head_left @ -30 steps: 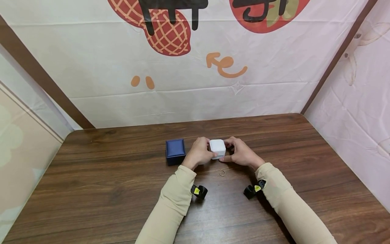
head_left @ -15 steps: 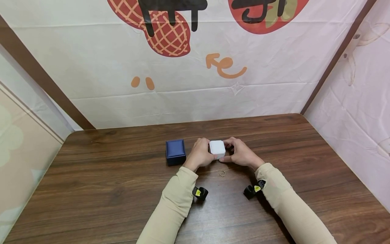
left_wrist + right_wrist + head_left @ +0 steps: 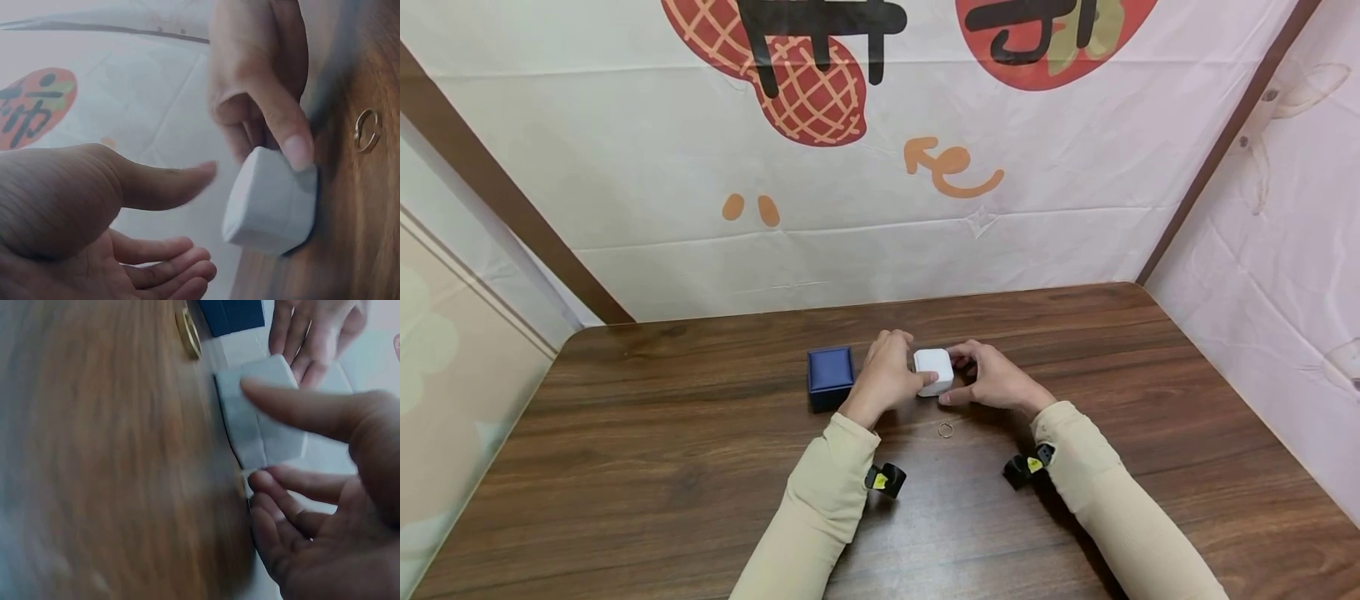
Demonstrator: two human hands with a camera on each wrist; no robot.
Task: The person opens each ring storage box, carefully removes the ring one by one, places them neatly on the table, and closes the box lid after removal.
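Note:
A small white ring box [image 3: 931,371] stands closed on the wooden table. My right hand [image 3: 997,377] holds it from the right, thumb at its near side low down and fingers behind. In the left wrist view that thumb lies against the lower part of the box [image 3: 269,203]. My left hand [image 3: 883,375] is at the box's left; the left wrist view shows its thumb and relaxed fingers spread apart, with a gap to the box. A thin gold ring [image 3: 945,430] lies flat just in front of the box, towards me.
A dark blue box [image 3: 831,371] with a padded lid stands closed, left of my left hand. The brown table [image 3: 662,467] ends at a printed white curtain [image 3: 865,258] behind. Black camera mounts [image 3: 886,481] stick out from both sleeves.
My left hand has let go of the white ring box and drawn back a little to the left. The right hand stays at the box, and the ring has not moved.

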